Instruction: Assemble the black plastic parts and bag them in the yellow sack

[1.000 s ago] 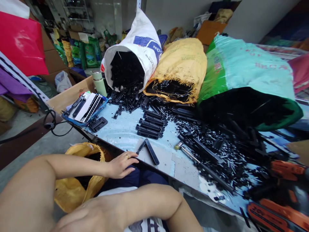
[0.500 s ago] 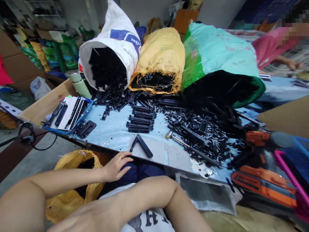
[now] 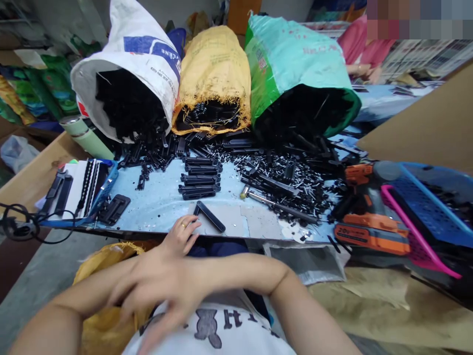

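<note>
The left hand [image 3: 181, 235] rests at the front edge of the worktop [image 3: 144, 207], fingertips beside the short leg of a black hinged bar [image 3: 211, 217]; whether they grip it cannot be told. The right hand [image 3: 158, 283], blurred, is spread wide and crosses above the left forearm [image 3: 101, 282]. Beyond the hinged bar lies a row of black bars [image 3: 200, 178]. To the right, a hammer [image 3: 277, 203] borders a parts pile [image 3: 310, 182]. A white sack [image 3: 162, 64], yellow sack [image 3: 214, 64] and green sack [image 3: 295, 54] block the rear; a drill [image 3: 373, 236] occupies the right side.
</note>
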Tool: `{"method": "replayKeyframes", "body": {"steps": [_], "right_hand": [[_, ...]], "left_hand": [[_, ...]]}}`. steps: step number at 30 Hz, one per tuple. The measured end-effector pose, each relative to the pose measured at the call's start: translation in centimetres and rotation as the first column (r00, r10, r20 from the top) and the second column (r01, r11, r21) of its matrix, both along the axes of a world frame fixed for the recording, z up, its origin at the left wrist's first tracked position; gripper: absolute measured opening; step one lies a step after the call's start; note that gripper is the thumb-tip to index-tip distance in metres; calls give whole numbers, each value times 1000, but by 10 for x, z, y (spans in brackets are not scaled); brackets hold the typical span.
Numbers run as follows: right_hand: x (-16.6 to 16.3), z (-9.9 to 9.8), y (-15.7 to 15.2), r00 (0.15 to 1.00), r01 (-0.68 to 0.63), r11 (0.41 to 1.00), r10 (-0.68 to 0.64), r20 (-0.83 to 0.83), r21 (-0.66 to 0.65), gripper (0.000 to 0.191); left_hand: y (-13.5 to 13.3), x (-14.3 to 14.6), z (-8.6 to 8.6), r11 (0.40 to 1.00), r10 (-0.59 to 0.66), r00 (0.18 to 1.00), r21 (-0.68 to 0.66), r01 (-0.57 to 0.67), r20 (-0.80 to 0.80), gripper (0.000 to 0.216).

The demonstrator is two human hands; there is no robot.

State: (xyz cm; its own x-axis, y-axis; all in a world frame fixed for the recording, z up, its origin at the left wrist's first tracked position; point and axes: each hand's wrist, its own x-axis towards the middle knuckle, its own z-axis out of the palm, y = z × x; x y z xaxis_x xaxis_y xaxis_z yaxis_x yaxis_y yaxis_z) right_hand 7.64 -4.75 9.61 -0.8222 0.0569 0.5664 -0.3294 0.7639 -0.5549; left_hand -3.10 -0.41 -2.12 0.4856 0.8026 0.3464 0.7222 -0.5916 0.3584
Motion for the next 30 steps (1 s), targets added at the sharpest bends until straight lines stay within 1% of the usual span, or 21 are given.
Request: {"method": "replayKeyframes", "body": {"steps": [1,2,3,5,6,7,8,9,10,12,13,16,17,18,19,21,22,23,25,28,30], "right_hand": [[15,-11,38,991,130,991,-131,5,3,33],[36,-23,73,930,366,930,-366,27,-28,33],[60,-36,104,814,579,815,-576,74,-21,32],[115,-57,153,448,868,477,-873,193,139,29],[142,-65,170,230,918,290,-944,235,268,29],[167,-71,184,34,904,145,-962,270,402,31],[188,-76,195,-133,857,40,-946,295,514,31],[206,-80,202,-246,797,-6,-916,315,604,29],[219,-84,208,-316,741,-12,-888,333,672,27],[233,-89,215,-350,668,34,-867,354,743,23],[235,-90,215,-339,650,47,-875,346,758,23],[232,-85,207,-286,679,10,-917,277,734,27],[229,-82,200,-241,711,36,-925,292,702,29],[226,-78,191,-166,739,119,-922,351,663,31],[223,-76,181,-58,745,259,-894,445,615,31],[215,-75,158,179,642,584,-744,643,497,32],[210,-78,147,262,555,700,-660,704,449,32],[204,-82,137,312,479,767,-604,733,428,32],[193,-93,121,343,407,797,-587,733,447,35],[181,-107,110,291,444,751,-637,714,488,38],[176,-109,106,252,475,711,-675,694,519,40]], "left_hand": [[10,3,1,1000,-12,999,-3,12,-52,32],[21,6,1,999,-38,995,-13,37,-92,33],[30,10,1,997,-81,989,-21,79,-121,32],[48,19,-2,981,-194,967,-15,194,-166,34],[55,24,-4,968,-247,947,-7,251,-203,35],[60,29,-7,955,-288,925,-3,296,-247,35],[65,35,-9,949,-304,908,-4,317,-288,33],[68,40,-11,951,-294,900,-8,308,-322,32],[69,44,-12,962,-260,900,-14,272,-351,32],[68,51,-11,988,-147,904,-27,149,-401,31],[67,54,-10,996,-87,903,-37,78,-421,29],[64,58,-5,992,26,896,-99,-78,-444,26],[64,59,-5,988,29,904,-127,-92,-426,28],[64,59,-5,984,22,918,-153,-89,-397,31],[65,60,-7,982,4,932,-176,-73,-362,34],[68,61,-10,976,-44,953,-217,-23,-300,34],[70,62,-12,972,-62,958,-234,-6,-282,32],[72,64,-13,969,-76,960,-249,7,-269,30],[74,67,-14,963,-92,963,-268,21,-255,29],[74,70,-11,964,-92,966,-264,25,-242,32],[71,70,-9,966,-99,969,-257,39,-224,46]]}}
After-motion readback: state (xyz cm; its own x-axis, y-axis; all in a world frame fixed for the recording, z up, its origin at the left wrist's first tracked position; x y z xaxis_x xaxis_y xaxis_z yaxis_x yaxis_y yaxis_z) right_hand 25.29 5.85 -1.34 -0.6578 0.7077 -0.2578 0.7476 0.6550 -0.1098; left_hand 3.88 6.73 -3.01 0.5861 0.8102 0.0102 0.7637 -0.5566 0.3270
